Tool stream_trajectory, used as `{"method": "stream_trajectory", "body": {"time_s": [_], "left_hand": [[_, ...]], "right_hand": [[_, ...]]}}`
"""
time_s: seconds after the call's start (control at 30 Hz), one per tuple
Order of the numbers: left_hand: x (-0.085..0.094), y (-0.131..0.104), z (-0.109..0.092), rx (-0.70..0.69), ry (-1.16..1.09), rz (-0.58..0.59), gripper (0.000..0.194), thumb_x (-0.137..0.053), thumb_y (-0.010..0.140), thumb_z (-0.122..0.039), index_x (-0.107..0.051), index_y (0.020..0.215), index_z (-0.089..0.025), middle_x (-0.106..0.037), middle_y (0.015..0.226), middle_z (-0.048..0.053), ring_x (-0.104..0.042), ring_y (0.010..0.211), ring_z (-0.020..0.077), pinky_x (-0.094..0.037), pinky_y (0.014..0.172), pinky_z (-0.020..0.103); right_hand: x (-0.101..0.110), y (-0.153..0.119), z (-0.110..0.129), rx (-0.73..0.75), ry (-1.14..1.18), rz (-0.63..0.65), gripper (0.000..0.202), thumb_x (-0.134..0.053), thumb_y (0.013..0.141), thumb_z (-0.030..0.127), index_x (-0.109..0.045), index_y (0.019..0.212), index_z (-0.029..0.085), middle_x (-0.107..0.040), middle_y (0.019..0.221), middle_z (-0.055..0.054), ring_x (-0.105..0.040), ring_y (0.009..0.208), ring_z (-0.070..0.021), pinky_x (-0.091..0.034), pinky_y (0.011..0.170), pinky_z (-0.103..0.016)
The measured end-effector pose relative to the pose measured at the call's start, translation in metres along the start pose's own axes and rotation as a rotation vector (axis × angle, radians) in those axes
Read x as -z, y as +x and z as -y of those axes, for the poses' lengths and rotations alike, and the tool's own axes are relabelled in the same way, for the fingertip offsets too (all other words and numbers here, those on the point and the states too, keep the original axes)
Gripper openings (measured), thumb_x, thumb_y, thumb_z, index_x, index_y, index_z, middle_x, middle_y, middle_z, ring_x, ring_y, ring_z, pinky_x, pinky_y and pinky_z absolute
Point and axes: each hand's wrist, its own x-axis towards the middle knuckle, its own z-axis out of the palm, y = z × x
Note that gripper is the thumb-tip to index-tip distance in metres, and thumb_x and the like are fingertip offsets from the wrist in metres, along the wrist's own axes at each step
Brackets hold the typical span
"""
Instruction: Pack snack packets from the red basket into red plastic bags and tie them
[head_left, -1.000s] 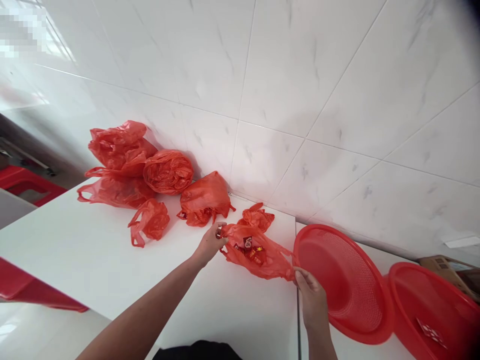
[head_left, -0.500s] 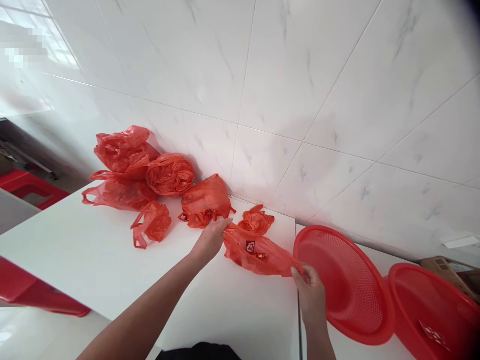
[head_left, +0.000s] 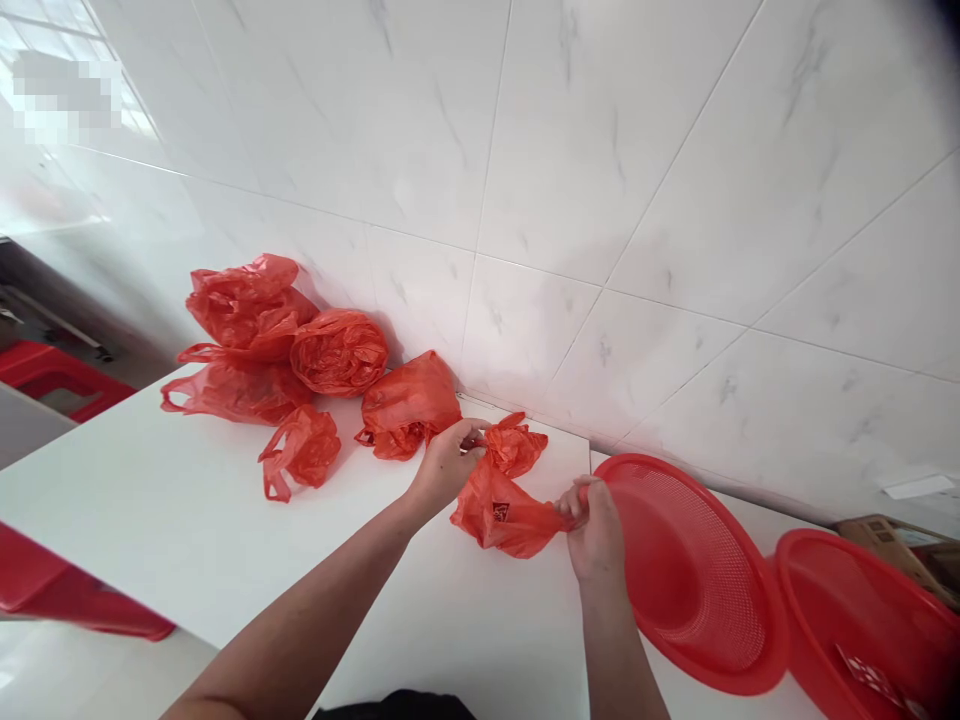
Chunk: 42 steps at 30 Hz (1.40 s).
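Observation:
A thin red plastic bag is stretched between my two hands, just above the white table. My left hand pinches its upper left end, thumb and fingers together. The bag's right end is bunched in the closed fingers of my right hand. Through the film a small dark red packet shows inside. A small crumpled red bag lies right behind the held one, close to my left fingertips. Left of that hand sits a fuller red bag.
More red bags, including a round bundled one and a small loose one, lie to the left along the tiled wall. A red mesh basket and a red tub stand at right. Red stools are at far left.
My hands have come closer together, the left moving right and the right moving left and slightly up. The bag between them is shorter and more gathered. A yellow packet inside no longer shows.

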Motion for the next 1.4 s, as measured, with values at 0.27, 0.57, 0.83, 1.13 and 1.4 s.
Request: {"method": "stream_trajectory", "body": {"time_s": [0.27,0.57,0.83,1.13,1.4], "left_hand": [[-0.018,-0.009,-0.007,-0.002,-0.149,0.258,0.031,-0.052,0.075,-0.012,-0.062,0.103,-0.020,-0.063,0.087,0.004,-0.059,0.082,0.0159,-0.049,0.075,0.029],[-0.028,-0.028,0.037,0.070,-0.027,0.161,0.047,-0.062,0.074,-0.021,-0.055,0.120,-0.026,-0.053,0.128,0.007,-0.047,0.119,0.0254,-0.041,0.098,0.041],[-0.043,-0.029,0.056,0.193,-0.214,0.347,0.028,-0.056,0.080,-0.031,-0.063,0.106,-0.021,-0.066,0.108,0.007,-0.061,0.098,0.0230,-0.048,0.084,0.034],[-0.049,-0.033,0.058,0.205,-0.045,0.192,0.028,-0.055,0.073,-0.017,-0.060,0.101,-0.021,-0.062,0.103,0.005,-0.059,0.095,0.0222,-0.049,0.081,0.034],[-0.048,-0.037,0.043,-0.275,0.286,0.224,0.037,-0.053,0.076,-0.012,-0.059,0.110,-0.026,-0.057,0.103,0.006,-0.053,0.094,0.0207,-0.047,0.084,0.035]], "right_hand": [[-0.041,-0.010,-0.003,-0.113,-0.465,0.341,0.037,-0.059,0.078,0.049,-0.058,0.103,0.022,-0.038,0.055,0.007,-0.031,0.050,-0.0087,-0.025,0.047,-0.023],[-0.042,-0.007,-0.020,-0.154,-0.463,0.237,0.049,-0.047,0.080,0.062,-0.065,0.083,0.016,-0.038,0.053,0.004,-0.034,0.051,-0.0104,-0.030,0.047,-0.024],[-0.045,-0.007,-0.012,-0.093,-0.416,0.319,0.048,-0.046,0.083,0.059,-0.064,0.099,0.017,-0.040,0.056,0.004,-0.037,0.054,-0.0100,-0.033,0.050,-0.023],[-0.039,-0.002,-0.029,-0.154,-0.434,0.287,0.029,-0.063,0.073,0.046,-0.052,0.068,0.019,-0.043,0.060,0.005,-0.034,0.053,-0.0083,-0.030,0.048,-0.021],[-0.039,0.006,-0.038,-0.164,-0.349,0.186,0.034,-0.050,0.080,0.052,-0.045,0.066,0.021,-0.040,0.059,0.004,-0.036,0.054,-0.0109,-0.030,0.047,-0.023]]}}
